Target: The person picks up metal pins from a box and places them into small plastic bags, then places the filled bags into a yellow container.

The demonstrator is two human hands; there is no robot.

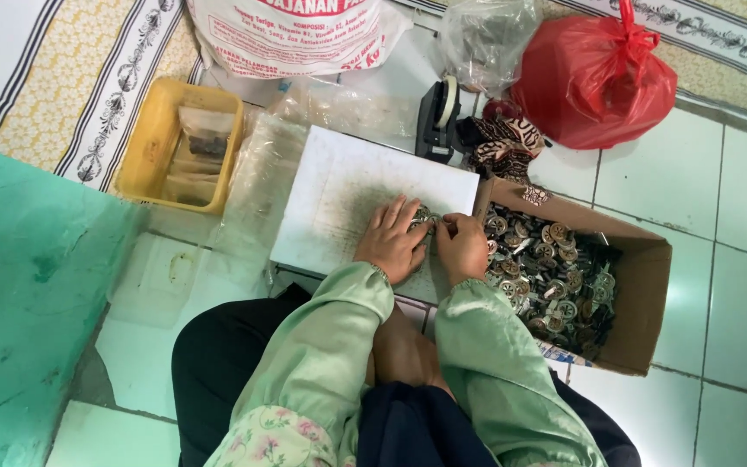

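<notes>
Sleeves (339, 337): pale green, with a pink floral print at the lower edge.
Board (347, 190): white, smudged grey across its middle.
Cardboard box (646, 294): brown, filled with silver and dull brass-toned metal pieces (546, 268).
Tray (153, 147): yellow plastic.
Plastic bag (594, 78): bright red, knotted at the top.
Sack (291, 35): white with red lettering.
Cloth (499, 143): dark brown and cream batik pattern.
Floor (719, 190): pale mint-white tiles with dark grout lines.
Mat (62, 86): cream and yellow, with black stripes and a floral border.
Surface at left (19, 285): green, mottled with darker stains.
</notes>
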